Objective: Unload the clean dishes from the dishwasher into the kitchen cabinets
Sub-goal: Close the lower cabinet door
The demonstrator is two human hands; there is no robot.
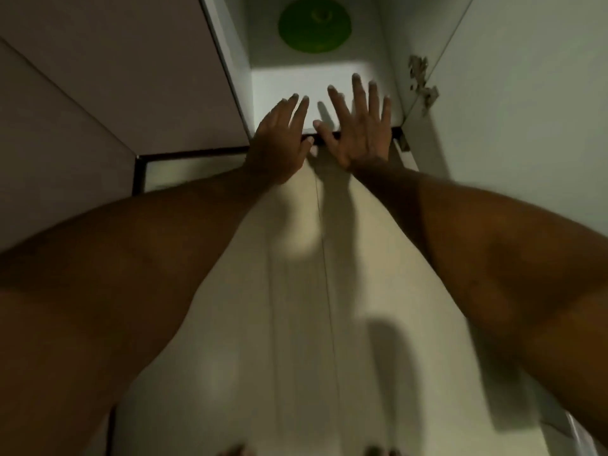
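I look up at an open upper cabinet [283,80] with a white inner panel. A round green dish [314,24] sits high inside it, blurred. My left hand [283,139] and my right hand [358,126] are both raised side by side at the cabinet's lower front edge, fingers straight and spread, and neither holds anything. The fingertips reach over the dark edge strip into the opening. No dishwasher is in view.
The cabinet's open door [526,93] stands to the right, with chipped patches near its hinge [422,80]. A shut cabinet front [115,77] lies to the left. A pale wall [312,291] runs below the cabinet between my forearms.
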